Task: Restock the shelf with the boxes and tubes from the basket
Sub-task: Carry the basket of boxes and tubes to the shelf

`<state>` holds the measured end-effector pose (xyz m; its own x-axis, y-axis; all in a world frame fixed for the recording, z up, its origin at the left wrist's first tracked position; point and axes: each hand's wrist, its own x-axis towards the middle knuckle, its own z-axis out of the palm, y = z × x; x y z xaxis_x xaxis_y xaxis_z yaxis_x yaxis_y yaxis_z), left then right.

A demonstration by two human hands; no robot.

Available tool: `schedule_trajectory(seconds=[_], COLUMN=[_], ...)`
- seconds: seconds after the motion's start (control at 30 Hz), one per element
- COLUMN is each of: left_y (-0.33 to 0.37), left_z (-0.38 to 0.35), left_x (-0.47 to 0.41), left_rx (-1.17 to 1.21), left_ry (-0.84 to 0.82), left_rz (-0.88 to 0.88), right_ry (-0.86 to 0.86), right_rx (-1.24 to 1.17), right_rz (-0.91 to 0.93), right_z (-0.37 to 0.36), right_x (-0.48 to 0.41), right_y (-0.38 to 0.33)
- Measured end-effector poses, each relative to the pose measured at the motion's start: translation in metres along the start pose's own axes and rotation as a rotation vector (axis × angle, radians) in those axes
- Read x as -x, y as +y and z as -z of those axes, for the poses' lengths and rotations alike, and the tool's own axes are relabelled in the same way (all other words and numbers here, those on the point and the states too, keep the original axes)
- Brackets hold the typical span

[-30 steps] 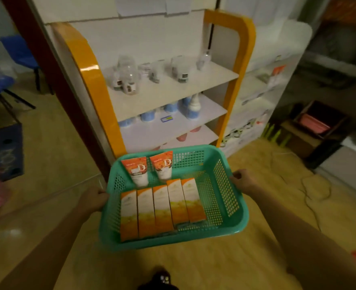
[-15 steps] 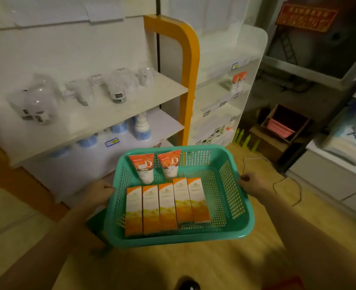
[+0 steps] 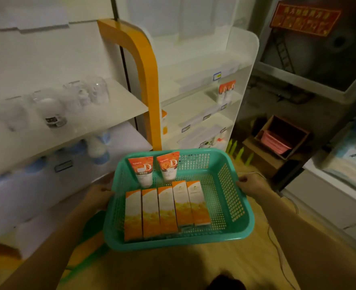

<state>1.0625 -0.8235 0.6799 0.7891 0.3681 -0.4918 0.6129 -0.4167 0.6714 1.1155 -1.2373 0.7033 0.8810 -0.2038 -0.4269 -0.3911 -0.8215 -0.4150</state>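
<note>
Head view: the left hand [image 3: 100, 195] holds the basket [image 3: 194, 240] by its left rim, fingers curled round the edge. Inside, five boxes [image 3: 164, 210] lie flat side by side, and two tubes [image 3: 143, 170] lean on the far wall. The right hand [image 3: 250, 185] grips the right rim. I think the boxes are light, stiff card, easy to pinch by the long sides. The tubes look soft and smooth, so hold them round the middle, gently. The shelf [image 3: 243, 59] with matching tubes stands up to the right.
</note>
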Motion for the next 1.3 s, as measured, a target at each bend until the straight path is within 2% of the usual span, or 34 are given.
schedule_trajectory(seconds=[0.1,0.33,0.47,0.73,0.97,1.17,1.3], left_y=[0.020,0.091,0.128,0.179,0.221,0.233,0.231], left_z=[-0.044,-0.135,-0.172,-0.238,-0.289,-0.342,-0.377], left_x=[-0.010,-0.017,-0.028,-0.070,-0.086,-0.094,-0.106], left_rx=[0.052,0.131,0.100,0.090,0.100,0.107,0.101], left_ry=[0.060,0.175,0.186,0.241,0.336,0.405,0.385], left_rz=[0.048,0.176,0.211,0.244,0.290,0.356,0.390], right_ry=[-0.080,-0.137,-0.146,-0.158,-0.177,-0.257,-0.272], right_rx=[-0.085,0.000,0.045,0.102,0.000,-0.006,-0.030], right_rz=[0.005,0.132,0.191,0.290,0.334,0.340,0.338], right_z=[0.027,0.095,0.118,0.141,0.167,0.175,0.157], right_x=[-0.047,-0.163,-0.222,-0.334,-0.410,-0.462,-0.494], right_y=[0.010,0.035,0.045,0.061,0.067,0.078,0.099])
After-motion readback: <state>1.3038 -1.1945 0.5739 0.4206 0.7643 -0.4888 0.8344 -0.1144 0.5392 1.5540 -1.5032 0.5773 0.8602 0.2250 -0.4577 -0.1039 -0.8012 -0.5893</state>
